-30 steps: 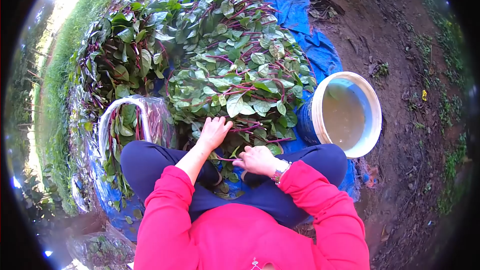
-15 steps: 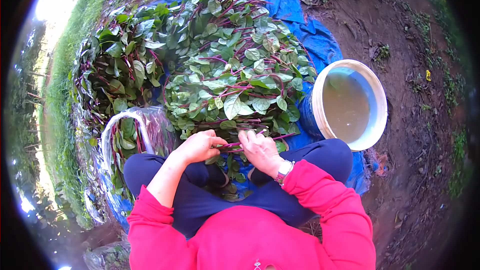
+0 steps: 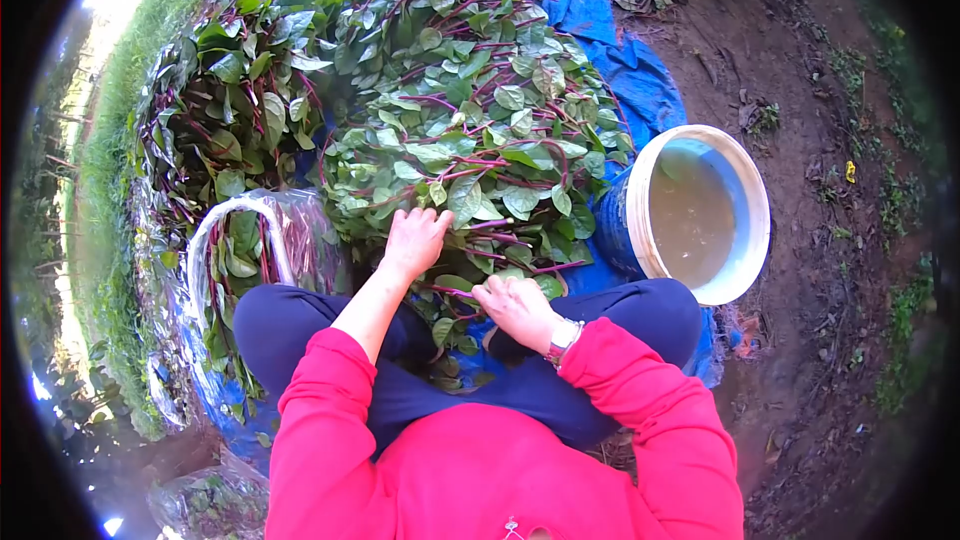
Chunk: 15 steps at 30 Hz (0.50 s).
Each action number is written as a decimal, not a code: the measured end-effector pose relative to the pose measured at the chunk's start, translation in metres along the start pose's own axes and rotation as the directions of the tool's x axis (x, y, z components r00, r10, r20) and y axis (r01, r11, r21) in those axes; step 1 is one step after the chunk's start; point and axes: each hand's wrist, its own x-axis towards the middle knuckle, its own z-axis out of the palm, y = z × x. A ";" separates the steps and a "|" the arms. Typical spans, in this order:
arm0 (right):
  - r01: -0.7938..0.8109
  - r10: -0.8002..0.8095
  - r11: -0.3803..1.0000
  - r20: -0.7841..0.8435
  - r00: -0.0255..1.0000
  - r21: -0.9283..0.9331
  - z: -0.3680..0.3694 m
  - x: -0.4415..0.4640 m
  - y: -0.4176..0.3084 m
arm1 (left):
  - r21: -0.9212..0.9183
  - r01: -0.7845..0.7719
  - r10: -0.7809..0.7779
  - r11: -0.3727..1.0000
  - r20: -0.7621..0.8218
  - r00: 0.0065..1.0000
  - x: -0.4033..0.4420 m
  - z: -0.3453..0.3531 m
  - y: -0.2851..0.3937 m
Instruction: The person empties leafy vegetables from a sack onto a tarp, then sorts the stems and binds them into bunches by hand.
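A large heap of leafy green vines with purple stems, like Malabar spinach (image 3: 470, 120), lies in front of my crossed legs. My left hand (image 3: 416, 242) is at the near edge of this heap, fingers apart and fingertips against the leaves. Lower and to the right, my right hand (image 3: 518, 310) is closed on a purple-stemmed leafy sprig (image 3: 452, 292) that points left from its fingers. More cut stem ends stick out of the heap just above this hand.
A bucket (image 3: 640, 230) of murky water stands to the right on a blue tarp (image 3: 640, 80). Left lie another leafy pile (image 3: 230, 110) and a clear plastic bag (image 3: 315, 235) with a white rim. Bare soil (image 3: 800, 360) borders the tarp.
My left hand has let go of the stem beside my right hand and moved up to the heap. My right hand stays low with the sprig, shifted slightly down.
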 end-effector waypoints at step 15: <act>0.016 -0.016 0.999 -0.013 1.000 -0.029 -0.011 0.006 -0.008 | -0.188 0.008 -0.071 0.982 -0.330 0.941 0.014 -0.034 -0.004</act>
